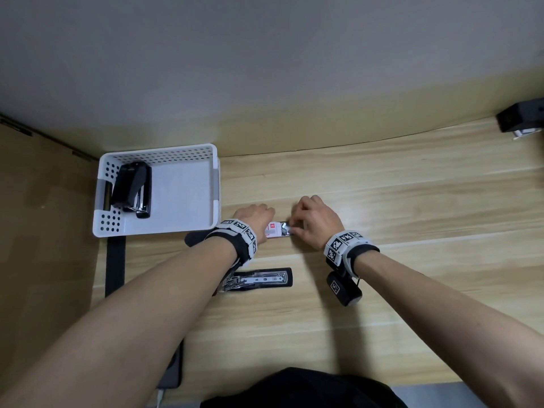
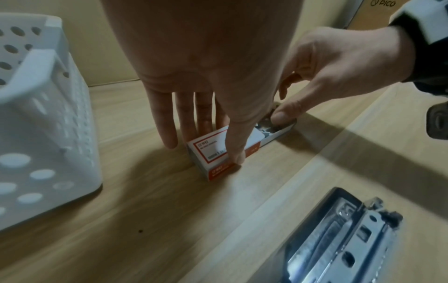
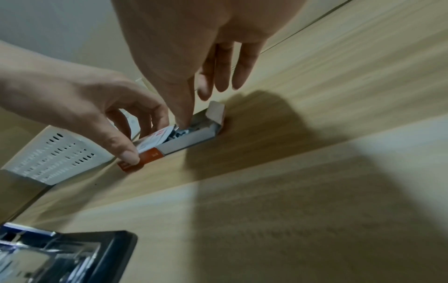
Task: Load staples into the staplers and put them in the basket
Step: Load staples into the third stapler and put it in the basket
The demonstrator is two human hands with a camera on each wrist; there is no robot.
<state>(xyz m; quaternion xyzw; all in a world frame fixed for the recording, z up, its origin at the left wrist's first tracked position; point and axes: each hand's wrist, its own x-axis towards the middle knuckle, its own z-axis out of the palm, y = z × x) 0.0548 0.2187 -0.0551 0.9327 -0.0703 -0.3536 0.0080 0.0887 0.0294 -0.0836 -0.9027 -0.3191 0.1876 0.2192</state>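
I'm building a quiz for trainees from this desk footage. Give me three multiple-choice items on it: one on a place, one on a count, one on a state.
1. Where does the closed black stapler lie?
A. in the white basket
B. on the staple box
C. under the right wrist

2. How many staplers lie inside the basket?
A. none
B. one
C. three

3. What state is the stapler on the table in?
A. shut
B. opened flat, metal channel showing
C. standing upright

Answers:
1 A, it rests against the basket's left wall.
2 B, only one black stapler lies there.
3 B, its metal rail is exposed while the left hand holds the staple box and the right hand reaches into it.
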